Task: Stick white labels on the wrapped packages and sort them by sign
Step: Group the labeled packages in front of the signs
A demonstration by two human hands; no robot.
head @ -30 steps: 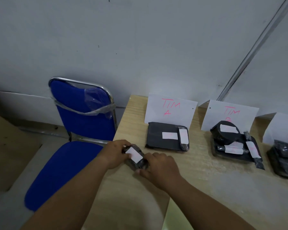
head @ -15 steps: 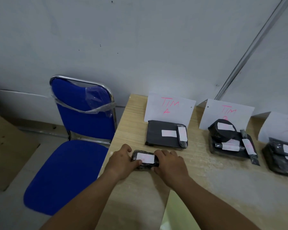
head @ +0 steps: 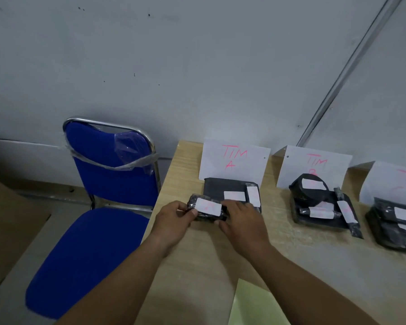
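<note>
The small black wrapped package (head: 211, 218) is now further from the person than it was a moment ago. One second ago it lay turned at an angle on the near part of the counter (head: 291, 254), with its white label (head: 208, 206) running diagonally. Half a second ago it was straightened, but there was a strip of bare counter between it and the flat black package (head: 223, 186) under the "TIM A" sign (head: 234, 160). Now that gap is gone, and the small package covers the front left corner of the flat one. I cannot tell if it already rests on it or is held a little above.

Both grips are clamped on the small package. The left hand (head: 174, 220) holds its left end, with the thumb at the edge of the label. The right hand (head: 242, 221) holds the right end, with its fingers curled over the top.

In my judgement the label is already stuck flat and the work has passed from labelling to sorting, with the "TIM A" pile as the likely place. The package is not yet released. The writing on its label is too faint to read, so I cannot confirm that this pile is correct. The piles under the second sign (head: 314, 165) and the third sign (head: 394, 181) look the same as before.
</note>
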